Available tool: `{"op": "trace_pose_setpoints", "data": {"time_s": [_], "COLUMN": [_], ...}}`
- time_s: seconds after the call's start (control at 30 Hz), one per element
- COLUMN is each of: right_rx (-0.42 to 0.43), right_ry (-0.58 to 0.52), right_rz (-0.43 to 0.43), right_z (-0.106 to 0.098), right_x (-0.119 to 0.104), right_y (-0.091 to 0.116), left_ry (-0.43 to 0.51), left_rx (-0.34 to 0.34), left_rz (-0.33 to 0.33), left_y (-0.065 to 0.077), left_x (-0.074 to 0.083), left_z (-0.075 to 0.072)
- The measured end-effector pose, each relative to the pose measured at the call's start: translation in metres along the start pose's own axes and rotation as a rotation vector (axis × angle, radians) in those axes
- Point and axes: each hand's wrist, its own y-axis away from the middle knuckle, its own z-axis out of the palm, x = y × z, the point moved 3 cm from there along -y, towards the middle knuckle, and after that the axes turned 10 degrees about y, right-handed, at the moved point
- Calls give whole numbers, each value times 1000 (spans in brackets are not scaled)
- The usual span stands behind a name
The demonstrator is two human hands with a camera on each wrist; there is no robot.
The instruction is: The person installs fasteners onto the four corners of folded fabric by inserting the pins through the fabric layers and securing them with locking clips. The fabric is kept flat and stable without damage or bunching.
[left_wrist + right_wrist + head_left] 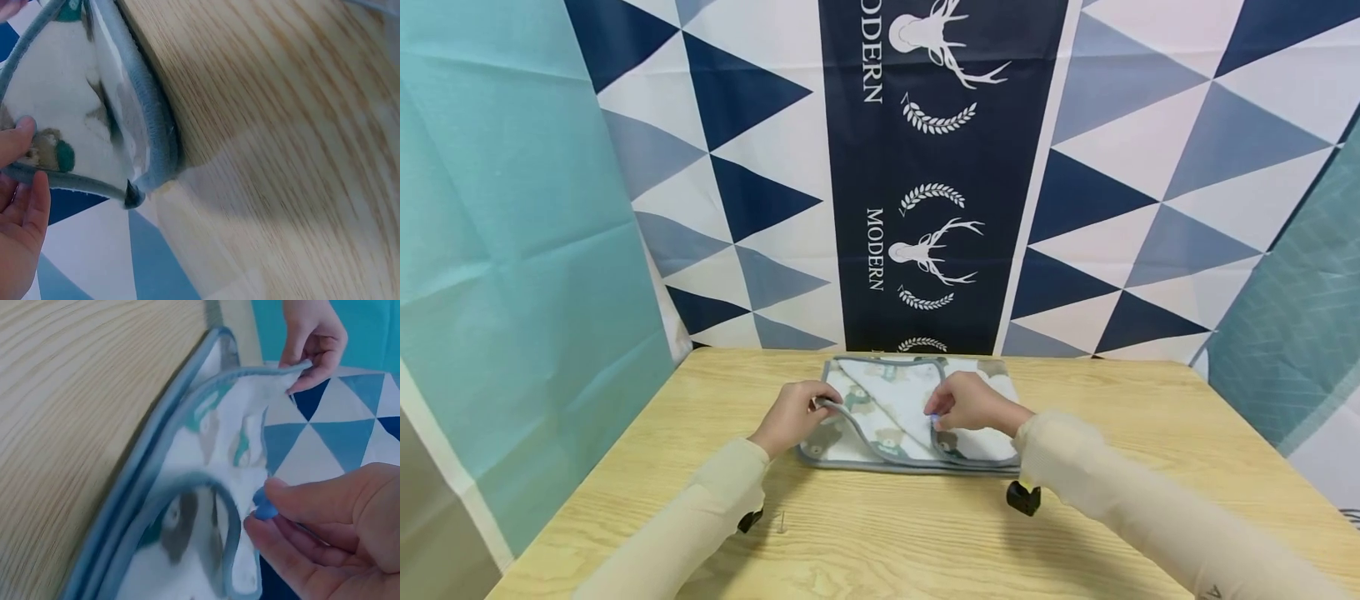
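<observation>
A folded white blanket (902, 400) with a bear print and grey-blue edging lies toward the back of the table. My left hand (796, 414) pinches its bound edge between thumb and fingers, lifting that left-hand part of the top layer. In the left wrist view, the layers of the blanket (59, 94) stand apart beside this grip. My right hand (973, 402) is over the right half and pinches a small blue piece (265, 506) between thumb and forefinger. The blue piece overlaps the blanket's edge in the right wrist view, where a nearer edge curls up; its kind cannot be made out.
The wooden table (880, 533) extends around the blanket. Behind it hangs a patterned cloth (925, 167) with triangles and deer heads, with a teal cloth (535, 208) on the left side. A black device (1024, 497) sits under my right wrist.
</observation>
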Motion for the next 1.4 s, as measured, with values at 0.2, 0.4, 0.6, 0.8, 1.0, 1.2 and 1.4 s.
{"op": "trace_pose_setpoints", "data": {"time_s": [0.2,0.4,0.6,0.8,1.0,1.2,1.4], "right_rx": [0,47,103,115,74,76,117], "right_ry": [-138,-185,-173,-221,-374,-437,-476], "right_rz": [60,57,85,89,137,153,166], "right_z": [13,21,23,28,41,51,54], "right_x": [-9,-19,-26,-30,-31,-32,-36], "right_y": [-20,-33,-41,-48,-54,-57,-62], "left_ry": [4,-11,-21,-25,-27,-19,-4], "left_rx": [-2,5,-1,-9,-3,5,-11], "left_rz": [11,0,8,34,57,50,28], "left_y": [1,1,-1,0,4,5,4], "left_x": [1,3,5,7,5,5,5], "left_z": [1,1,3,4,7,8,7]}}
